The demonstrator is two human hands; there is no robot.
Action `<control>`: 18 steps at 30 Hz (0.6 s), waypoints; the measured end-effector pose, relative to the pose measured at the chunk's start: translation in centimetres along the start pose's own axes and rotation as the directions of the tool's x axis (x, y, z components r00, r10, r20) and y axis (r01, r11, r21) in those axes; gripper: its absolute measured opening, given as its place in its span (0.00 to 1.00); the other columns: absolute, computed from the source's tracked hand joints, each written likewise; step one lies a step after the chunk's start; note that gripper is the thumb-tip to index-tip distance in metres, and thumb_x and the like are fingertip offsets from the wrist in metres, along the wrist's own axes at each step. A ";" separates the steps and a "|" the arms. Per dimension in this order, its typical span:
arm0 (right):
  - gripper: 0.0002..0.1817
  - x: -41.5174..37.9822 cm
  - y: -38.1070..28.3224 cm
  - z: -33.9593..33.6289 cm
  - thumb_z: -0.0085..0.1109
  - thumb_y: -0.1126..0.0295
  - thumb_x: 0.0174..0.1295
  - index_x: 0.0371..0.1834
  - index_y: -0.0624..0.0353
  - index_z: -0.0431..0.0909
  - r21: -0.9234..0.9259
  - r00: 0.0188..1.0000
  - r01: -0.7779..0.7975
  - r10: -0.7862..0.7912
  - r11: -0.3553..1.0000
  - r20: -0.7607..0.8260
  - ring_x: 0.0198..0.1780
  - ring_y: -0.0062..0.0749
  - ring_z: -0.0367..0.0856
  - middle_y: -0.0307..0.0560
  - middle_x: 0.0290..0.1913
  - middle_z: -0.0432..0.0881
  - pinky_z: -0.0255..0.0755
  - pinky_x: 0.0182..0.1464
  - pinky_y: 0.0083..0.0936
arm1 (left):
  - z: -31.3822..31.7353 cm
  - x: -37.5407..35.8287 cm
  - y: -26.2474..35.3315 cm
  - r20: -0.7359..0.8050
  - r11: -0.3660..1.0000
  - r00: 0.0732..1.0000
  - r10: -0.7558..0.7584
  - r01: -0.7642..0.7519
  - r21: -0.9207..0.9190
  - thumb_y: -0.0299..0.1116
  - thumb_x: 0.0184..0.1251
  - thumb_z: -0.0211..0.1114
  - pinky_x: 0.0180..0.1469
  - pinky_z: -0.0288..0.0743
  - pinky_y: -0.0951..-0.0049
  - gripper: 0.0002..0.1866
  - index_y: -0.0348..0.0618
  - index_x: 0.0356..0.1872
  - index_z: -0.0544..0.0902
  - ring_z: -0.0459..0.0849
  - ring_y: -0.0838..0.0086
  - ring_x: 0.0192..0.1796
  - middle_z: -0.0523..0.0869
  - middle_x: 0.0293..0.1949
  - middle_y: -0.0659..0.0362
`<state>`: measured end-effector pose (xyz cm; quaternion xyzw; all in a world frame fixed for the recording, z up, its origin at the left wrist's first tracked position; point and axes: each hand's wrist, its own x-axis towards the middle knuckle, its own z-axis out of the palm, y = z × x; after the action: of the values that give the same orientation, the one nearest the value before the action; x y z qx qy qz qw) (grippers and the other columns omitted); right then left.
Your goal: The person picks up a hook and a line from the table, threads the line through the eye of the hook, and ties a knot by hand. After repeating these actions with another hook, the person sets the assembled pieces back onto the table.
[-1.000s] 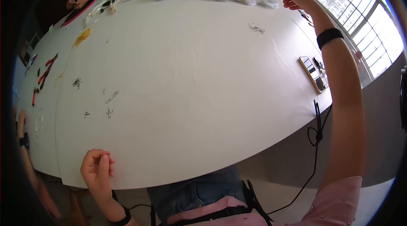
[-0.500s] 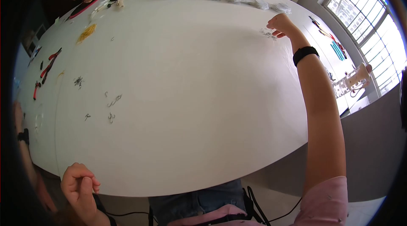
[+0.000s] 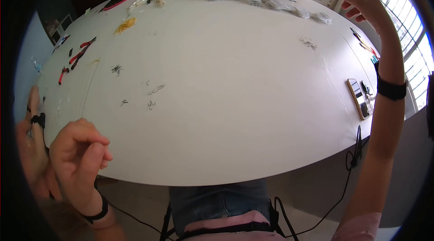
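Observation:
My left hand (image 3: pixel 81 159) is raised over the table's near left edge, thumb and fingers pinched together; whatever they hold is too small to make out. My right hand (image 3: pixel 368 8) is up at the far right, fingers curled, with the index and thumb side drawn together; no object shows plainly in it. Small metal hooks (image 3: pixel 156 90) and a cluster of hooks (image 3: pixel 151 104) lie left of centre. Close by are a few dark bits (image 3: pixel 124 102) and a little dark pile (image 3: pixel 116 70). Another scatter of small hooks (image 3: pixel 308 43) lies on the right.
Red-handled pliers (image 3: pixel 82 53) and a yellow pile (image 3: pixel 125 25) are on the left of the white table (image 3: pixel 235 119). Plastic packets (image 3: pixel 271 2) line the back. A phone (image 3: pixel 358 99) lies at the right edge. Other people sit across and at my left.
My right hand has left the hook scatter and moved up and to the right. My left hand has risen and appears larger. The view has shifted, uncovering the phone.

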<state>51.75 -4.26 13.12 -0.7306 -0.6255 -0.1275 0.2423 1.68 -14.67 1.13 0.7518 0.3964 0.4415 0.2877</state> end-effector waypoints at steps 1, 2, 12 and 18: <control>0.19 -1.1 -2.1 0.2 0.57 0.50 0.60 0.39 0.57 0.80 0.015 1.000 0.016 -0.016 1.000 -0.005 0.28 0.28 0.84 0.46 0.31 0.83 0.76 0.26 0.19 | 0.0 0.9 0.0 -0.015 1.000 1.000 -0.015 0.015 -0.026 0.26 0.64 0.52 0.21 0.59 0.86 0.04 0.38 0.33 0.73 0.68 0.85 0.23 0.71 0.26 0.61; 0.17 -2.3 -4.2 0.7 0.58 0.54 0.60 0.35 0.58 0.80 0.006 0.997 0.077 -0.077 0.997 0.028 0.26 0.27 0.84 0.46 0.28 0.82 0.76 0.26 0.19 | 0.0 2.0 0.0 -0.022 0.997 0.998 -0.051 0.050 -0.054 0.27 0.65 0.53 0.20 0.60 0.86 0.04 0.38 0.32 0.74 0.69 0.85 0.22 0.73 0.25 0.62; 0.11 -12.2 -19.3 9.7 0.60 0.65 0.54 0.28 0.63 0.83 0.100 0.797 0.396 -0.395 0.913 0.457 0.30 0.42 0.82 0.51 0.25 0.83 0.74 0.37 0.32 | 0.7 9.4 -5.3 0.031 0.974 0.976 -0.214 0.215 -0.064 0.34 0.62 0.61 0.21 0.63 0.87 0.08 0.40 0.29 0.80 0.71 0.87 0.22 0.79 0.21 0.64; 0.13 -14.1 -21.7 14.2 0.59 0.65 0.55 0.20 0.63 0.75 0.187 0.765 0.505 -0.537 0.843 0.355 0.27 0.47 0.79 0.51 0.21 0.77 0.74 0.31 0.38 | -0.6 10.0 -8.7 -0.058 0.964 0.963 -0.264 0.266 0.020 0.33 0.63 0.61 0.21 0.63 0.87 0.07 0.42 0.29 0.79 0.70 0.88 0.21 0.78 0.21 0.66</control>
<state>26.28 -6.84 -1.63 -0.5283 -0.8435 -0.0149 0.0954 1.09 -1.60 -1.04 0.6835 0.5071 0.4139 0.3231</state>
